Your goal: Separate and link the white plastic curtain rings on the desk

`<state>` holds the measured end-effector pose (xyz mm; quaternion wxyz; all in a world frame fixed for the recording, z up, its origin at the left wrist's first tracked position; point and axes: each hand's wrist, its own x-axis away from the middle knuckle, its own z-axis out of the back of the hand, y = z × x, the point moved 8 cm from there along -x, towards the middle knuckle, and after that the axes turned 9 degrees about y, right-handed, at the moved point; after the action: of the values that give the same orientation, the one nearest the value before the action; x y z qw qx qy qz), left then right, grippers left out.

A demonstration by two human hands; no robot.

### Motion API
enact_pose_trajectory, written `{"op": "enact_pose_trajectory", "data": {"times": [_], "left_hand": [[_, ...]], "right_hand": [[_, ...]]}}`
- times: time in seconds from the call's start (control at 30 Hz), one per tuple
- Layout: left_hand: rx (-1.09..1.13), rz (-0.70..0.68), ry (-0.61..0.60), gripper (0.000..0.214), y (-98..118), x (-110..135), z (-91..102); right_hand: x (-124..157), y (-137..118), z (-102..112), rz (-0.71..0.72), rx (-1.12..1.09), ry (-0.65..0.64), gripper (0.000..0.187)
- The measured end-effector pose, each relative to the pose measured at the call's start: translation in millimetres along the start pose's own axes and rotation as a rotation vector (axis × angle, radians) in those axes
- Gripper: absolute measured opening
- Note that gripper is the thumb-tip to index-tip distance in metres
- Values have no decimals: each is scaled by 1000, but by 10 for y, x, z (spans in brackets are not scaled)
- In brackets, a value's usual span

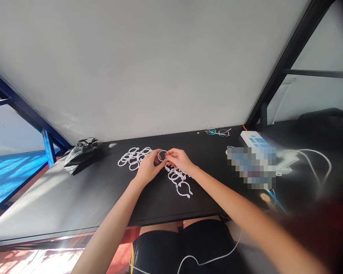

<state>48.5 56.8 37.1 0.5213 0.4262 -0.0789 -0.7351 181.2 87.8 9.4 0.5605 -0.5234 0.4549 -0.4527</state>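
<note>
A white plastic curtain ring [159,153] is held upright between both hands above the black table. My left hand [148,165] pinches its left and lower side with thumb and fingers. From the other side, my right hand [180,159] grips the ring's right edge with its fingertips. Left of my left hand lies a loose pile of similar white rings [130,156]. More white rings [175,177] lie below my right hand, partly hidden by the hand and wrist. The nearest of these, an open ring [177,189], has a gap with small clasp ends at its lower right.
On the black table [103,198], a black plastic bag [81,154] stands at left. Eyeglasses [223,133] rest near the wall. At right are a white and blue box [255,139], a pixelated object [251,167] and a white cable [328,163]. Metal frames flank both sides.
</note>
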Motion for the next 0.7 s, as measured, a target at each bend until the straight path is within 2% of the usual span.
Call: {"op": "enact_pose_trajectory", "data": {"times": [0.27, 0.57, 0.7], "left_hand": [[6, -24, -25, 39, 22, 0, -11], [12, -6, -49, 39, 38, 9, -22], [-38, 24, -11, 38, 11, -5, 1]], "right_hand": [[20, -21, -5, -17, 2, -1, 9], [34, -42, 3, -9, 8, -6, 16], [31, -58, 5, 11, -7, 5, 18]]}}
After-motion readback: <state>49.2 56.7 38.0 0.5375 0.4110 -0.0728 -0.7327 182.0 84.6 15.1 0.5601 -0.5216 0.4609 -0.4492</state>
